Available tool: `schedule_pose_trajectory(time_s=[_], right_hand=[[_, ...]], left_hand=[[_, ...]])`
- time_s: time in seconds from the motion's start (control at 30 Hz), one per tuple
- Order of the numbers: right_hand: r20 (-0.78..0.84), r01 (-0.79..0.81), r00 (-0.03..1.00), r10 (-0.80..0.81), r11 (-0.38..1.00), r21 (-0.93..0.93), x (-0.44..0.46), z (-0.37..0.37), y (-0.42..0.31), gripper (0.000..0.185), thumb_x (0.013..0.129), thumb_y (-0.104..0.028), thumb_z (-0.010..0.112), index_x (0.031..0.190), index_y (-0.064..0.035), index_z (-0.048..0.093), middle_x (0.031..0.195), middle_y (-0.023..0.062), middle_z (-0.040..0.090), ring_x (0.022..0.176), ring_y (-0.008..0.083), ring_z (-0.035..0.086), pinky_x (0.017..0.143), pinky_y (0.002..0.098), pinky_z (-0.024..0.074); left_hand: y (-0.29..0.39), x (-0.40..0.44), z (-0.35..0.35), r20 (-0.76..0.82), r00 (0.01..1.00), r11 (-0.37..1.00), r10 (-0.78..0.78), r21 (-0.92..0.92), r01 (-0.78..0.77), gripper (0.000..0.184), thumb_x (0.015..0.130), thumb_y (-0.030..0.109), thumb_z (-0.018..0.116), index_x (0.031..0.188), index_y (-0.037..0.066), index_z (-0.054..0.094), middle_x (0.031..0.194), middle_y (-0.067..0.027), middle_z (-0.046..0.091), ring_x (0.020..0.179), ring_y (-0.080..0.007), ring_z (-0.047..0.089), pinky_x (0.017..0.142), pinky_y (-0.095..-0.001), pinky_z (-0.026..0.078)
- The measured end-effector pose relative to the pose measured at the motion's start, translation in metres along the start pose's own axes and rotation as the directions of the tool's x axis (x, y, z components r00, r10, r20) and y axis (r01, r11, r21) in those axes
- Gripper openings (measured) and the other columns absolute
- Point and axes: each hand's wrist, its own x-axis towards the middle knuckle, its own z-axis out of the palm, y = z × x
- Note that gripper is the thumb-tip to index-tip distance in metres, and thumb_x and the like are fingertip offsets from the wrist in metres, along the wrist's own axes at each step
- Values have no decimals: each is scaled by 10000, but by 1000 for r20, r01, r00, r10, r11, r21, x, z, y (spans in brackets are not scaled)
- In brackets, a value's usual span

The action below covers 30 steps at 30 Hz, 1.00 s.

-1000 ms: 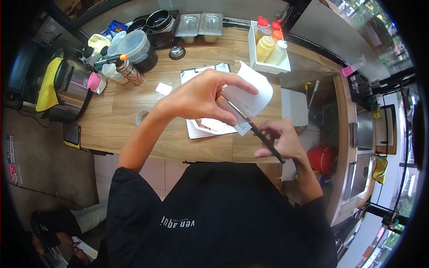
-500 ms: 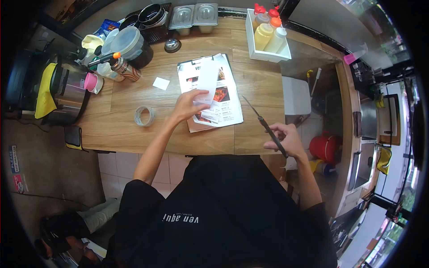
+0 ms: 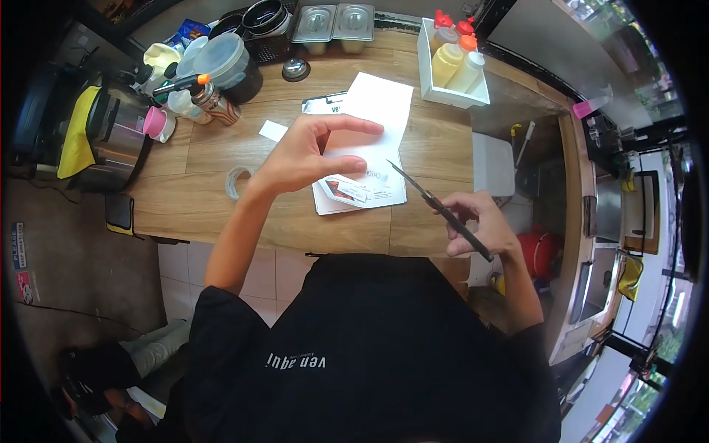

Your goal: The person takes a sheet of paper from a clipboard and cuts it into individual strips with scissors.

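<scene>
One white paper sheet (image 3: 378,102) is held in the left hand (image 3: 301,153) over a printed menu (image 3: 389,193); the right hand (image 3: 486,223), apart, grips a black-handled cutting tool (image 3: 445,212). Apparent step: sheet positioning; any cut calls for tool alignment.

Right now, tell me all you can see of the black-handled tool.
The black-handled tool is long and slim: a narrow, grey, metallic-looking blade tapering to a point, then a dark, straight handle. It is held in the right hand, at the handle, whose butt end sticks out toward the person. It slants across the view, tip away and to the left, in front of the white sheet. Whether the tip touches that sheet I cannot tell.
</scene>
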Motion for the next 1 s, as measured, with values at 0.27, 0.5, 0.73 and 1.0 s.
schedule_pose_trajectory(time_s=[0.27,0.5,0.73,1.0], right_hand=[[44,45,998,-43,998,-38,4,-1,-26,722,553,-436,936,1023,48,678,645,2,602,582,81,560,551,215,430],[45,67,997,-65,997,-47,2,-2,-32,770,533,-474,935,1022,58,671,640,21,624,594,94,597,572,218,459],[49,97,994,-95,994,-43,0,-2,-36,767,543,-464,935,1038,55,662,649,29,635,587,100,605,575,219,462],[-9,103,995,-104,992,-71,-5,-3,-32,735,533,-459,946,994,47,680,630,12,610,554,78,560,527,212,423]], left_hand=[[27,5,1,209,942,927,262,219,-306,558,708,-6,817,1238,5,641,1222,-99,661,1112,-162,618,943,-299,528],[39,5,5,222,934,920,281,213,-328,545,707,-25,807,1228,13,651,1212,-97,670,1117,-170,619,954,-308,519],[39,9,7,257,901,881,349,238,-409,556,691,-27,810,1222,14,654,1199,-102,682,1128,-184,621,961,-318,509],[47,8,10,258,903,880,342,249,-405,553,693,-39,801,1223,35,661,1211,-86,676,1104,-175,632,952,-301,520]])
